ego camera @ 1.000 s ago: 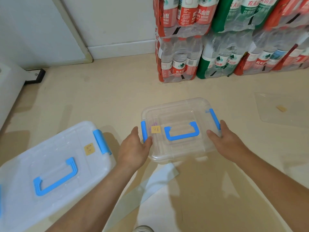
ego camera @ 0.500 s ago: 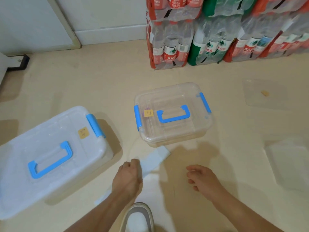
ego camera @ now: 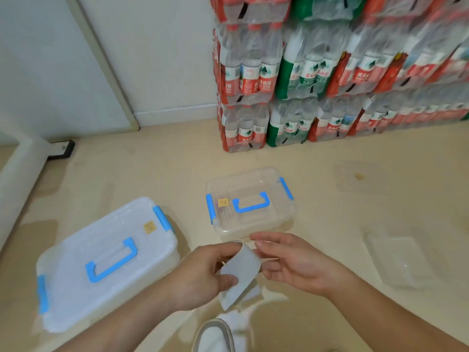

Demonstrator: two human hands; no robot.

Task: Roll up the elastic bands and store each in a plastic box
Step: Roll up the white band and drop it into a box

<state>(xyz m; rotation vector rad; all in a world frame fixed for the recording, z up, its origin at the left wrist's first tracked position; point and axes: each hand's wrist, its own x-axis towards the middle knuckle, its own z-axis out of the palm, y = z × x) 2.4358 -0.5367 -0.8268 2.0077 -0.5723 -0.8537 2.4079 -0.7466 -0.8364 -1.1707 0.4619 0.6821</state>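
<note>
A pale grey-blue elastic band (ego camera: 239,275) is lifted off the floor in front of me, its lower part hanging down toward my shoe. My left hand (ego camera: 203,275) pinches its left edge between thumb and fingers. My right hand (ego camera: 291,262) is at the band's upper right edge, fingers spread and only loosely bent; whether they touch it is unclear. Just beyond the hands a small clear plastic box (ego camera: 251,201) with blue handle and latches sits on the floor, lid on. A larger frosted box (ego camera: 106,260) with blue handle lies to the left, lid on.
Shrink-wrapped packs of water bottles (ego camera: 330,80) are stacked against the wall at the back right. A clear lid (ego camera: 360,177) and a clear tray (ego camera: 403,262) lie on the floor to the right. My white shoe (ego camera: 215,336) is at the bottom edge.
Both hands left the small box's sides and dropped to the floor, where the left hand took the band. Now the band is raised between both hands and the camera has tilted up.
</note>
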